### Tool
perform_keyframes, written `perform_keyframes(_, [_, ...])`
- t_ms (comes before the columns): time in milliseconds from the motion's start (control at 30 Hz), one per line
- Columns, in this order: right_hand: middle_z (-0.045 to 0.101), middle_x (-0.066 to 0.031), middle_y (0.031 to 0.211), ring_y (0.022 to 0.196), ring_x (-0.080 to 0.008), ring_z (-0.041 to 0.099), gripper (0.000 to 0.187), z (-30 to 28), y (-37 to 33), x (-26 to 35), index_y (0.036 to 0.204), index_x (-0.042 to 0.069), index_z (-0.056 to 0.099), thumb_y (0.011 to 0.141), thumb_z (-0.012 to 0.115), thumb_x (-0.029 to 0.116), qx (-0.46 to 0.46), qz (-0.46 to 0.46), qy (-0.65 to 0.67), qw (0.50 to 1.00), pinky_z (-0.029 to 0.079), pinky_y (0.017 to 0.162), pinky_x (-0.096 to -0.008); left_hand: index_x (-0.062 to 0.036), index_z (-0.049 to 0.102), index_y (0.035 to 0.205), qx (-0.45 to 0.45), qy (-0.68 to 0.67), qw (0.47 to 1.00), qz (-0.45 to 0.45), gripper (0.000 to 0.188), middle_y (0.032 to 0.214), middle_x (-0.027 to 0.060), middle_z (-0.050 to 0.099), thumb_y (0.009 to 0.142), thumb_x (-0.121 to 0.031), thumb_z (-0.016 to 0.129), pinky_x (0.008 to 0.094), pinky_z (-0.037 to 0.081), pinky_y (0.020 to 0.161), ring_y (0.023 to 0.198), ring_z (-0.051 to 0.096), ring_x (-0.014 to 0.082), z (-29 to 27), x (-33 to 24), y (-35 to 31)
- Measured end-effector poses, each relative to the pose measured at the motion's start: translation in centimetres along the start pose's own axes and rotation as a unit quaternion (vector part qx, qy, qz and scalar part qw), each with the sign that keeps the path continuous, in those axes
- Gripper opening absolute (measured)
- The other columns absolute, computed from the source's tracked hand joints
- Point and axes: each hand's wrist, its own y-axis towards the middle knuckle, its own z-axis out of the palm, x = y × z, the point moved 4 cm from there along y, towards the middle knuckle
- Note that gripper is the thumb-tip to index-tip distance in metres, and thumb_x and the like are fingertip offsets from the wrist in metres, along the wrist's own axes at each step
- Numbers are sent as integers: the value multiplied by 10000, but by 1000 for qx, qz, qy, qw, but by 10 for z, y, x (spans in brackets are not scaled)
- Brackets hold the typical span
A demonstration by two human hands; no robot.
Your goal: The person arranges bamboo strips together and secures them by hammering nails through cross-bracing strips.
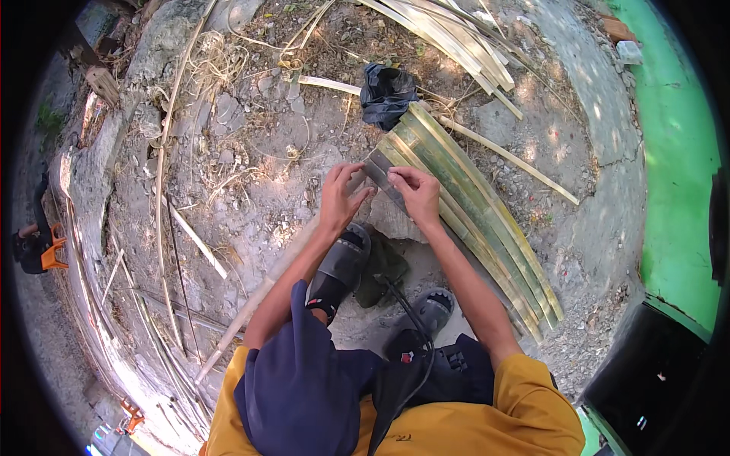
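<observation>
My left hand point(340, 199) and my right hand point(414, 194) both pinch the near end of one flat bamboo strip point(378, 172), fingers closed on it, thumbs facing each other. The strip belongs to a bundle of green and yellow bamboo slats point(471, 213) that lies on the dirt ground, running from the upper middle toward the lower right. My feet in dark sandals point(346, 262) rest below the hands. A rough stone point(395, 220) sits under the strip end.
A crumpled black plastic bag point(386, 93) lies just beyond the bundle. More pale bamboo slats point(449, 38) lie at the top. Thin split strips point(163, 190) curve along the left. A green wall point(677, 152) stands at right. A person point(34, 243) crouches at far left.
</observation>
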Motion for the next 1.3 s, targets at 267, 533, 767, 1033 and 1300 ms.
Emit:
perform_keyframes(267, [713,-99,820,728,-213,711,159,-20,-4,-2,1010,13,651,1019,523,108,10,17,-122,992,521,644,-368,-67,653,1254,43,58,996,45,615,1213,140,632,718,-224,913,431,525,968,1116,629,352,6,9,18])
perform_keyframes(533, [710,-138,955,861,-398,697,352,-23,-26,19,1122,115,558,868,754,259,85,-61,-392,914,538,737,-492,-69,685,1204,20,40,998,43,591,1142,119,657,687,-210,934,395,568,831,956,669,296,13,18,18])
perform_keyframes(767, [716,-125,960,880,-384,709,478,-24,-26,5,1150,141,554,793,833,289,93,-97,-434,891,546,710,-491,-49,664,1168,36,7,999,12,564,1109,133,641,688,-207,913,427,538,894,1033,646,347,19,19,21])
perform_keyframes(1033, [711,-134,939,852,-392,696,466,-25,-28,1,1156,136,554,806,822,289,93,-97,-427,894,531,699,-486,-35,666,1165,16,37,998,43,562,1110,133,649,689,-207,912,430,532,896,1040,643,349,19,15,19])
perform_keyframes(1300, [683,-125,870,822,-244,706,217,-39,0,-10,1109,38,574,948,661,156,71,-13,-261,963,528,685,-411,-41,661,1186,44,-12,999,-9,607,1121,136,647,663,-197,928,438,521,924,1064,635,347,20,15,22])
